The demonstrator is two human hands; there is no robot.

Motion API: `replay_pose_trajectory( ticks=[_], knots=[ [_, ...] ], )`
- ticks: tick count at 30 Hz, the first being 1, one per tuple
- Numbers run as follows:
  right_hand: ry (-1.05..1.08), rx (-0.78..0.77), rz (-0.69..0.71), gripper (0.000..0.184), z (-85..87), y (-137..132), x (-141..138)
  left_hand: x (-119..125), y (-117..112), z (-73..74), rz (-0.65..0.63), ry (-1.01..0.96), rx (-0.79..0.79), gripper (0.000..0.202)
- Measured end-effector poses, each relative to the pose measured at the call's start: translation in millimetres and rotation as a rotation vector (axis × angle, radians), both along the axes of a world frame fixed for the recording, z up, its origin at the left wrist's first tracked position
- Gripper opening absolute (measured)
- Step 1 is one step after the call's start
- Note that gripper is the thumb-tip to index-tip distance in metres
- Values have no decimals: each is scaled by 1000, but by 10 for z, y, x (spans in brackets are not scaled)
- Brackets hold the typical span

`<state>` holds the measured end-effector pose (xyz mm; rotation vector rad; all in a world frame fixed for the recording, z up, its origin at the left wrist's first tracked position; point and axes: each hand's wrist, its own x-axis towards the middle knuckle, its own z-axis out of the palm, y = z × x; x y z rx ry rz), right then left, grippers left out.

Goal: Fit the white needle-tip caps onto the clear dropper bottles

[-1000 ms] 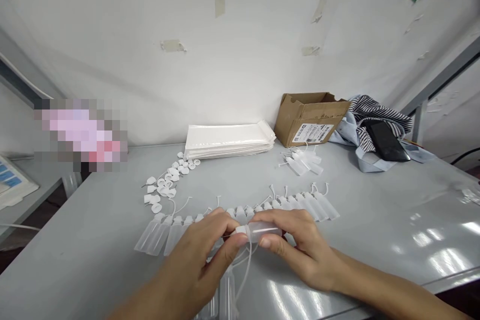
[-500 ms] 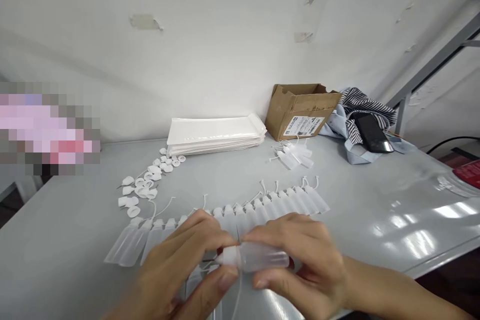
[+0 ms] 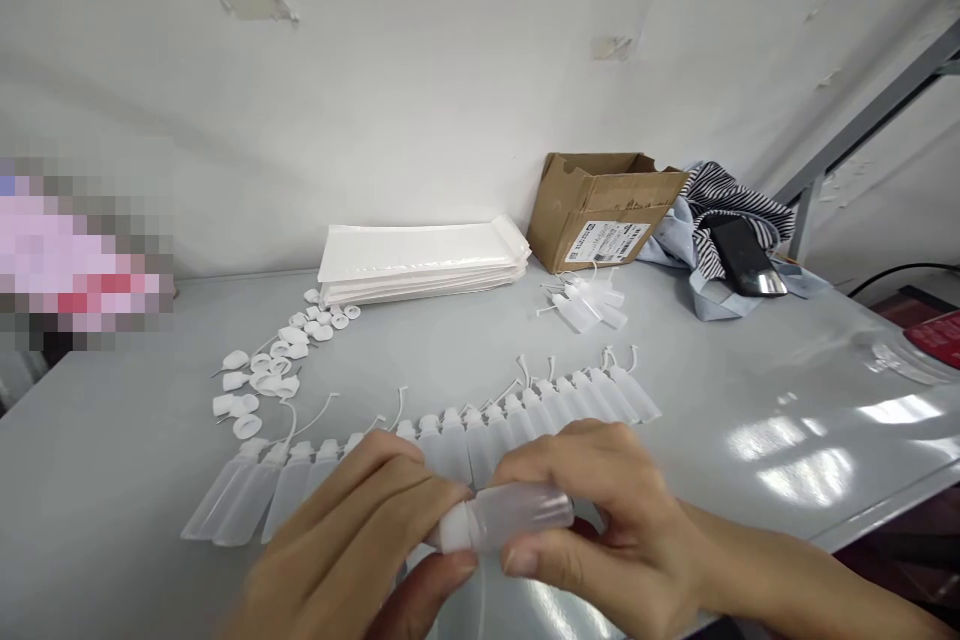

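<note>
Between my two hands lies a small translucent squeeze bottle (image 3: pixel 521 518), held sideways above the table. My right hand (image 3: pixel 600 510) pinches its body, thumb in front and fingers behind. The fingers of my left hand (image 3: pixel 367 530) close round the white cap (image 3: pixel 454 528) at the bottle's left end, and the tip is hidden by them. A thin white strap hangs down from the neck. Just beyond my hands, a row of similar bottles (image 3: pixel 555 410) lies side by side, several with thin straps sticking up. My hands cover part of that row.
Loose white caps (image 3: pixel 274 370) are scattered at the left. Behind stand a stack of white padded envelopes (image 3: pixel 420 255) and a cardboard box (image 3: pixel 600 210), with a few bottles (image 3: pixel 589 303) before it. Cloth and a black phone (image 3: pixel 746 255) lie right. A blurred-out person is at far left.
My left fingers have moved over the bottle's tip and now cover it, gripping the cap. The bottle tilts slightly more. The camera view has shifted a little.
</note>
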<state>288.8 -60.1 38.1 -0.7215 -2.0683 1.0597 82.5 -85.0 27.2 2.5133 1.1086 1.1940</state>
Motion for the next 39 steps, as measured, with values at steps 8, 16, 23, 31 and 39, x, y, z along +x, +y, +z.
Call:
replay_pose_trajectory(
  ticks=[8, 16, 23, 31, 39],
  knots=[
    [-156, -83, -676, 43, -50, 676, 245, -250, 177, 85, 302, 118, 150, 26],
    [-542, 142, -1095, 32, -196, 1291, 800, -469, 373, 161, 612, 241, -4, 22],
    [-666, 241, -1125, 26, -233, 1211, 799, -774, 542, 167, 742, 433, -127, 27],
    [-482, 447, -856, 18, -159, 930, 468, -1067, 653, 219, 733, 531, -307, 32],
    [-183, 649, -148, 11, -158, 243, -81, -1108, 715, 4, 597, 529, -463, 34]
  ],
)
